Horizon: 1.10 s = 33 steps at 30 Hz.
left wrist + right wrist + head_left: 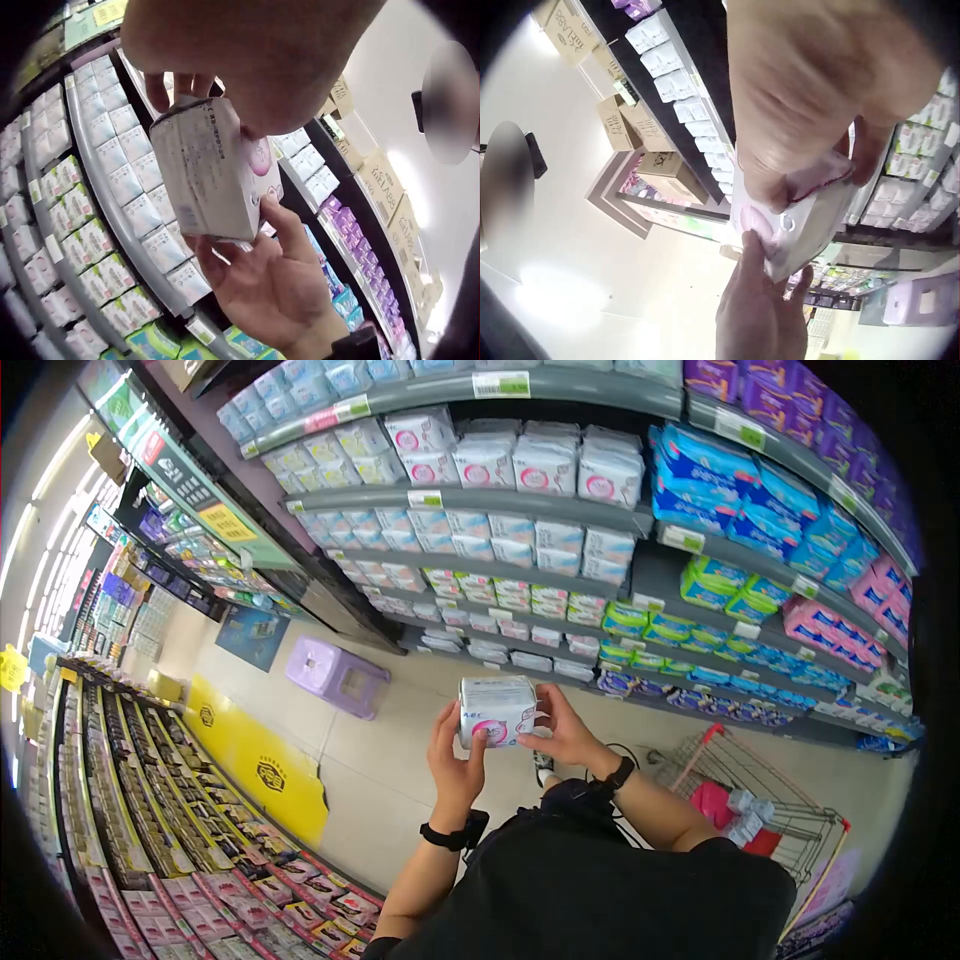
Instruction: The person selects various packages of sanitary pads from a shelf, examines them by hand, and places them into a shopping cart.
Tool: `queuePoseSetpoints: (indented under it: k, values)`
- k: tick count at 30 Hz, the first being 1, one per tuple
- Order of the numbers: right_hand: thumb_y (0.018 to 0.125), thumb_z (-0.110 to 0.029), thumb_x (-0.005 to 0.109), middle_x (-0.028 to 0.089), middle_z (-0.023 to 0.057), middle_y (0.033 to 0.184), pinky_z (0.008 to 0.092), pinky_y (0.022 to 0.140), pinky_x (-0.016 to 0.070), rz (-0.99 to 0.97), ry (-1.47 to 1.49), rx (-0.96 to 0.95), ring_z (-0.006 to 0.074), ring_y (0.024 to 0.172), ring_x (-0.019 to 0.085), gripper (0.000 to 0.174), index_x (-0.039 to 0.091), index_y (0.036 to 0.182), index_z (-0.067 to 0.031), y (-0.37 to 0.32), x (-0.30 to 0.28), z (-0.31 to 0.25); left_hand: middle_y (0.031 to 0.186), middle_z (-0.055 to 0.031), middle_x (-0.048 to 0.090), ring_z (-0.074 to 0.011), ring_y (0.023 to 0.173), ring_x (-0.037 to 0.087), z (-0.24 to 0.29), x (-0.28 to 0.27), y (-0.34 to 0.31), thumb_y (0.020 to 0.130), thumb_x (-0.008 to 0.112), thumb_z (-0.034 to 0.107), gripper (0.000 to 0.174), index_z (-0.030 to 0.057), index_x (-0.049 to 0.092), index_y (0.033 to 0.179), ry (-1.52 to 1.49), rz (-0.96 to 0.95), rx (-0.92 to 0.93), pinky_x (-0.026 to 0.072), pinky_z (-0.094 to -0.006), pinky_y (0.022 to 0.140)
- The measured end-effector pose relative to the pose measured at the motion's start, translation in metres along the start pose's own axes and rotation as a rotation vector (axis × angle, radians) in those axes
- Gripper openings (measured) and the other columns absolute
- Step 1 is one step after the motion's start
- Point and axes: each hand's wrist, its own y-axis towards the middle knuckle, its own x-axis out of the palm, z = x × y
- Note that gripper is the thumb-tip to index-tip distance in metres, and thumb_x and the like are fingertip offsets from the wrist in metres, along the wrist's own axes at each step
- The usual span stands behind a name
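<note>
A white pack of sanitary pads with a pink round print is held in front of the body between both hands. My left hand grips its left side, the thumb lying across the printed front. On the opposite side my right hand holds it, thumb near the lower corner and fingers around the edge. Fine printed text covers one end of the pack in the left wrist view. In the right wrist view, the right hand hides part of the pack's upper end.
Shelves of similar packs rise ahead, with blue packs further right. A purple stool stands on the floor at left. A shopping cart with goods is at my right. Another display shelf curves along the left, beside yellow floor matting.
</note>
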Motion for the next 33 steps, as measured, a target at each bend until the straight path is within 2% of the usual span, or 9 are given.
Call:
queuePoseSetpoints:
  k: [8,12,16,19,20,22,26,29,33]
  values:
    - [0.083,-0.02,0.089,0.054,0.0205,0.142,0.0435,0.111,0.0467,0.148,-0.378,-0.299,0.0299,0.131,0.058,0.094,0.032,0.154,0.0031,0.122,-0.042,-0.065,0.126,-0.0243,0.062,-0.0387,0.116,0.062,-0.007,0.023,0.149,0.095,0.073,0.011,0.05,-0.0052,0.06,0.141,0.191,0.074,0.215,0.0493,-0.0443,0.1]
    - [0.083,-0.022,0.089,0.056,0.0221,0.14,0.0445,0.111,0.0468,0.251,-0.502,-0.359,0.0333,0.131,0.058,0.089,0.038,0.152,0.0036,0.156,-0.065,-0.111,0.124,-0.0231,0.062,-0.0375,0.114,0.061,-0.006,0.036,0.202,0.094,0.073,0.009,0.049,-0.0056,0.061,0.139,0.162,0.102,0.277,0.0495,-0.0436,0.098]
    - [0.079,-0.019,0.09,0.057,0.0236,0.143,0.0438,0.111,0.0466,0.384,-0.777,-0.694,0.0363,0.129,0.059,0.089,0.042,0.15,0.0035,0.199,-0.088,-0.147,0.125,-0.0236,0.062,-0.0376,0.114,0.062,-0.005,0.044,0.26,0.092,0.073,0.004,0.051,-0.0063,0.059,0.14,0.091,0.096,0.37,0.0502,-0.0428,0.097]
    - [0.079,-0.02,0.09,0.056,0.0241,0.143,0.0436,0.111,0.0463,0.462,-0.786,-0.558,0.0365,0.13,0.059,0.089,0.042,0.15,0.0041,0.223,-0.096,-0.169,0.127,-0.0238,0.062,-0.0371,0.114,0.063,-0.001,0.05,0.309,0.091,0.073,0.002,0.054,-0.0066,0.057,0.142,-0.02,0.077,0.419,0.0507,-0.0427,0.097]
    - [0.082,-0.027,0.09,0.054,0.0271,0.145,0.0459,0.109,0.0476,0.497,-0.794,-0.575,0.0407,0.13,0.058,0.089,0.042,0.15,0.0044,0.233,-0.098,-0.174,0.128,-0.0238,0.062,-0.0367,0.114,0.063,0.0,0.053,0.324,0.091,0.073,0.001,0.055,-0.0066,0.057,0.142,-0.06,0.08,0.425,0.0509,-0.0428,0.097]
    - [0.085,-0.027,0.088,0.055,0.0283,0.143,0.0455,0.107,0.0488,0.553,-0.78,-0.58,0.0397,0.128,0.06,0.087,0.04,0.151,0.0053,0.253,-0.106,-0.178,0.132,-0.022,0.063,-0.0331,0.116,0.063,-0.005,0.059,0.349,0.088,0.071,0.002,0.058,-0.0066,0.054,0.144,-0.161,0.074,0.435,0.049,-0.0417,0.1]
    - [0.09,-0.021,0.083,0.057,0.0284,0.142,0.0446,0.107,0.0487,0.653,-0.705,-0.54,0.0365,0.128,0.062,0.078,0.039,0.149,0.0056,0.284,-0.111,-0.19,0.152,-0.0299,0.052,-0.0432,0.139,0.054,-0.023,0.064,0.379,0.087,0.073,0.004,0.066,-0.0034,0.049,0.148,-0.283,-0.091,0.468,0.0433,-0.0471,0.114]
    - [0.094,-0.011,0.076,0.057,0.0249,0.144,0.0422,0.113,0.044,0.716,-0.595,-0.551,0.031,0.134,0.058,0.067,0.039,0.148,0.0053,0.304,-0.107,-0.202,0.153,-0.03,0.051,-0.0454,0.14,0.053,-0.03,0.057,0.406,0.085,0.075,0.005,0.068,-0.0035,0.049,0.148,-0.289,-0.211,0.568,0.0419,-0.0485,0.116]
    - [0.099,-0.007,0.068,0.056,0.0214,0.146,0.0397,0.116,0.0396,0.81,-0.643,-0.626,0.0284,0.136,0.055,0.065,0.034,0.154,0.0056,0.329,-0.103,-0.207,0.143,-0.0243,0.059,-0.0412,0.127,0.06,-0.06,0.051,0.427,0.082,0.075,0.004,0.052,-0.0006,0.061,0.132,-0.366,-0.288,0.631,0.0465,-0.0473,0.109]
